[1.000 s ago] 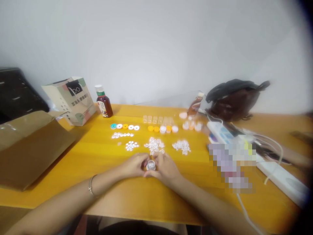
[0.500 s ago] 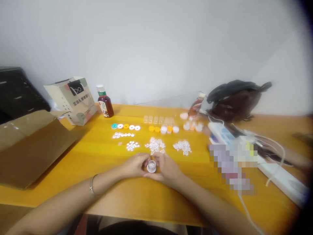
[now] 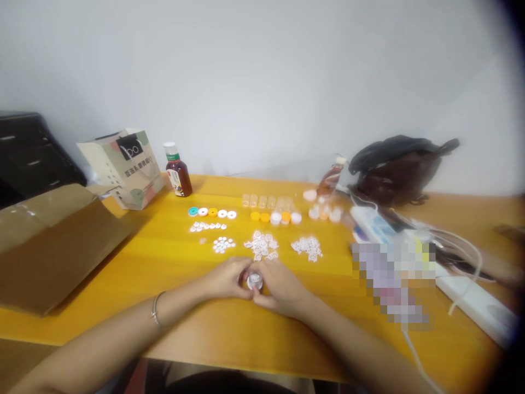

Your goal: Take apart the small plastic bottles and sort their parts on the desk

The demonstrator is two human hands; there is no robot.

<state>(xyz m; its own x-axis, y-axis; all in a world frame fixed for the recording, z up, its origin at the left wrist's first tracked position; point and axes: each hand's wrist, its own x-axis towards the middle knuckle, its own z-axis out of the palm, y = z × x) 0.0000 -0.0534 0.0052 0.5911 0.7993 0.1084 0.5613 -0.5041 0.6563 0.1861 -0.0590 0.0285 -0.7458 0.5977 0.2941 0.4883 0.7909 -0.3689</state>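
Observation:
A small round clear plastic cup [image 3: 255, 282] with a whitish part in it stands upright at the near middle of the table. My left hand [image 3: 233, 277] curls round its left side, fingers bent and thumb low against it. From the right, my right hand [image 3: 279, 285] closes on the same cup, its thumb pressed to the near side and its fingers over the far rim. The fingertips partly hide the cup. Just beyond the hands lie piles of small white cut-out pieces [image 3: 261, 244] and small white discs [image 3: 222, 244].
Behind are rows of coloured ring caps [image 3: 213, 212], clear cups [image 3: 263, 202] and orange and white caps [image 3: 275, 218]. A cardboard box [image 3: 57, 246], paper bag [image 3: 137, 172] and dark bottle [image 3: 179, 175] stand left. Power strips [image 3: 471, 303] and a black bag [image 3: 394, 175] are right.
My right hand has closed in on the cup, its thumb now against the near side. My left hand has stayed nearly still. The view has shifted slightly.

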